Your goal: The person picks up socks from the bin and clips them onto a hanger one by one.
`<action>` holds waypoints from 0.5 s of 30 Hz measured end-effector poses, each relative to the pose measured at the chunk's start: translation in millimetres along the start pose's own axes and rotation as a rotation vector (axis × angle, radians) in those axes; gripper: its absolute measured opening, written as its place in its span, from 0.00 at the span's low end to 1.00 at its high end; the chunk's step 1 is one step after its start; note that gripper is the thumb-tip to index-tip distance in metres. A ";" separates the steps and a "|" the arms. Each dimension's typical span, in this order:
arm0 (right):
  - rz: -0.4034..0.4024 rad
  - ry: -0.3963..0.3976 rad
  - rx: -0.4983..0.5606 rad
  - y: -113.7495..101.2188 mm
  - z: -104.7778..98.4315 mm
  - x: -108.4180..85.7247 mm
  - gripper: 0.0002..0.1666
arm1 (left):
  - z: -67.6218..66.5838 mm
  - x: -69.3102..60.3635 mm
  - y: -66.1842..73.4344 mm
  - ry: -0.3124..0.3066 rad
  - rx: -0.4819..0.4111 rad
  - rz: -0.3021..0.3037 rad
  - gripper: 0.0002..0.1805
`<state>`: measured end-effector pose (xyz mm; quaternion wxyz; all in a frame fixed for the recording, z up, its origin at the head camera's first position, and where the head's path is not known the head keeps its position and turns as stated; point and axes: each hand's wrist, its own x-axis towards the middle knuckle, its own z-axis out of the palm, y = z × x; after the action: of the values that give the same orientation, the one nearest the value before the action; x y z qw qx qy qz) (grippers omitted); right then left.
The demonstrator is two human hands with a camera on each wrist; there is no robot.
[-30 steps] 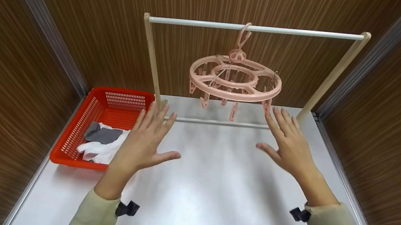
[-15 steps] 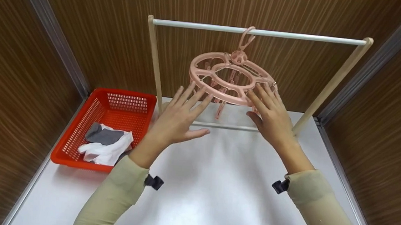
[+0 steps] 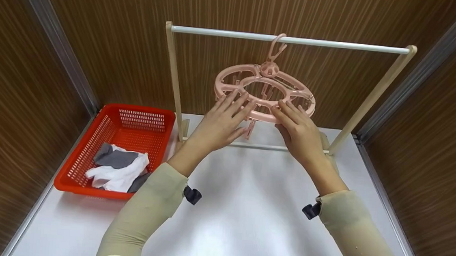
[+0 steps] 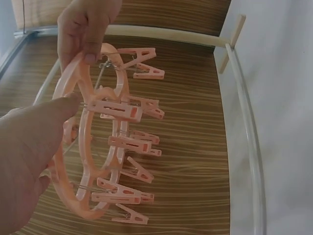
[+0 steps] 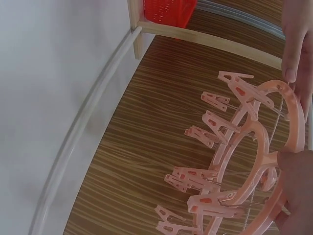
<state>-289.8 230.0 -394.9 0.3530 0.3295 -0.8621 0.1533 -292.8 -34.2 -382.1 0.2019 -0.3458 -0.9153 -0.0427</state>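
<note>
A round pink clip hanger hangs by its hook from the rack's white top bar. Its ring is tilted down towards me, and several pink clips dangle beneath. My left hand holds the near left rim, fingers over the top; in the left wrist view the thumb lies against the ring. On the near right rim, my right hand grips with fingers above and thumb below. The right wrist view has both the left hand and the right hand at the ring's edge.
A red perforated basket stands left of the rack, with white cloth and grey cloth inside. Wooden rack posts rise on both sides. Brown wood-grain panels enclose the white table.
Both hands have moved forward and inward from open air onto the hanger's near rim and now hold it. The hanger's ring has tilted and turned a little. Basket and cloths stay put.
</note>
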 end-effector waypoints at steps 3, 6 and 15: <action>0.002 -0.016 -0.003 -0.1 -0.7 -0.7 0.26 | 1.0 3.8 -0.7 -0.016 -0.018 0.002 0.38; -0.002 -0.014 0.002 0.2 -1.0 -1.2 0.26 | 0.8 7.2 0.4 -0.010 -0.034 0.009 0.36; -0.011 -0.012 0.015 -0.4 0.6 -1.0 0.28 | 0.6 14.3 1.4 0.062 -0.024 0.037 0.31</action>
<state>-289.4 229.9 -396.0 0.3460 0.3378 -0.8613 0.1559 -301.7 -24.2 -377.1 0.2265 -0.3636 -0.9016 -0.0608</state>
